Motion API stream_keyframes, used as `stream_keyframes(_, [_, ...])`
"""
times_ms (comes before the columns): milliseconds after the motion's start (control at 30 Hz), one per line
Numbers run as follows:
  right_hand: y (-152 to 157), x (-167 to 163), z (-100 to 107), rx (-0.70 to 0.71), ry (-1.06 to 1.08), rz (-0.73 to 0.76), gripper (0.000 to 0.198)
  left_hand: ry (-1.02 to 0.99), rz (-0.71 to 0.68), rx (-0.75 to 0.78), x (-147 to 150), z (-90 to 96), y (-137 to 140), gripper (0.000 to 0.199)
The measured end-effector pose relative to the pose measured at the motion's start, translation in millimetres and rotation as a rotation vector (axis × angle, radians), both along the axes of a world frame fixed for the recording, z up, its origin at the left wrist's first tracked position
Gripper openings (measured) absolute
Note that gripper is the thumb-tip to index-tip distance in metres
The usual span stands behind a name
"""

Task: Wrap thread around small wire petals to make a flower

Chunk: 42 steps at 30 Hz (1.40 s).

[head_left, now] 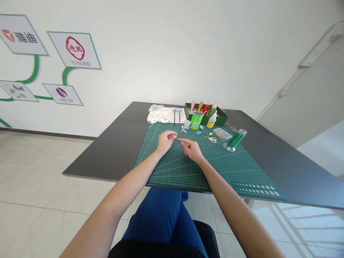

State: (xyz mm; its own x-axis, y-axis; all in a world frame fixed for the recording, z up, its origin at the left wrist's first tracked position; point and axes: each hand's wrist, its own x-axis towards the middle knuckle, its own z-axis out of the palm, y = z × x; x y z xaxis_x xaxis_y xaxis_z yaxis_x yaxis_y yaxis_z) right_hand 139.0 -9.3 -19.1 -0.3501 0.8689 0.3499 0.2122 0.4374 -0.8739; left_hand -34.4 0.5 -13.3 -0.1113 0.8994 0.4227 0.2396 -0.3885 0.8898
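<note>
Fingers: those of the left hand (166, 140) are curled with the tips pressed together; those of the right hand (191, 148) are half closed, forefinger pointing left toward the other hand. Both seem to pinch a very fine thread or wire between them, too thin to see clearly.
Head view, place: both hands rest over the middle of the green gridded cutting mat (204, 168), which lies on the dark grey table (113, 150).
Handling: the fine strand, if it is one, looks very light, limp and easy to lose; I judge it is best taken near its end with fingertips only, gently.
Bottle: one clear plastic bottle of green beads (235, 139) lies tilted at the right of the hands; probably light, smooth, ready to roll.
Scissors: one small pair of white-handled scissors (212, 139), between hands and bottle.
Cup: one bright green round cup (196, 119), far from the hands.
Glue: one small yellow glue bottle with white cap (212, 120), just right of the cup.
Tray: one dark green rectangular tray (221, 119) at the far edge, holding four bead tubes as far as I can count.
Cloth: one pale flowered folded cloth (161, 115), far left.
Jar: one small clear jar (187, 124), near the cup.
</note>
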Motion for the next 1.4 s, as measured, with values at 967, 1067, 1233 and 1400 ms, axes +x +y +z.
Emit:
stream_keyframes(967, [-0.7,4.9,8.1,-0.058,0.085,0.134,0.038,0.708,0.013,0.059,-1.1,4.4,-12.1,0.023])
stream_keyframes(1067, [-0.6,5.7,8.7,-0.055,0.100,0.123,0.038,0.734,-0.003,0.064,-0.7,4.9,-12.7,0.022])
stream_keyframes(1233, [1.1,7.3,9.2,-0.048,0.118,0.107,0.041,0.778,-0.034,0.074,0.1,4.6,-12.9,0.020])
stream_keyframes(1400, [1.6,8.6,9.5,-0.053,0.147,0.093,0.040,0.775,-0.042,0.071,0.6,5.5,-14.1,0.021])
